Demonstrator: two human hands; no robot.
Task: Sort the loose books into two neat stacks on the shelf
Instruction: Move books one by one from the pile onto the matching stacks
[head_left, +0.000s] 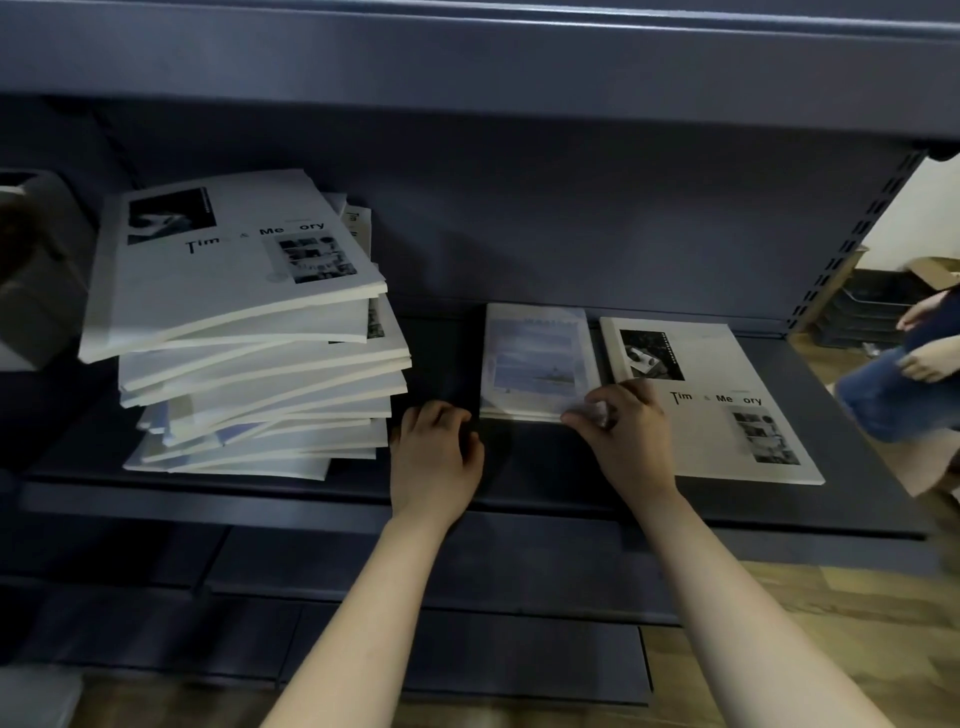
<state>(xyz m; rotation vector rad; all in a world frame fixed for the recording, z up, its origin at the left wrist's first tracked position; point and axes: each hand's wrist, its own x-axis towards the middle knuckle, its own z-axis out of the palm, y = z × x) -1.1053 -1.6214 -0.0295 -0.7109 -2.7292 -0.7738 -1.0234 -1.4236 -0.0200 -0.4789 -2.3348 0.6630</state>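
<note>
Book (540, 358) with blue cover, near corner in right grip (623, 436); left grip (436, 457) curled, empty, on shelf (524, 467).

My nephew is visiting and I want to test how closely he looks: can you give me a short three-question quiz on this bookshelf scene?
1. True or false: the messy pile lies on the left hand's side of the shelf.
2. The right hand holds the near corner of: A) the messy pile, B) the blue-covered book, C) the large white book.
3. Which book in the messy pile shares the large white book's cover?

Key: 1 true; 2 B; 3 the top one.
</note>
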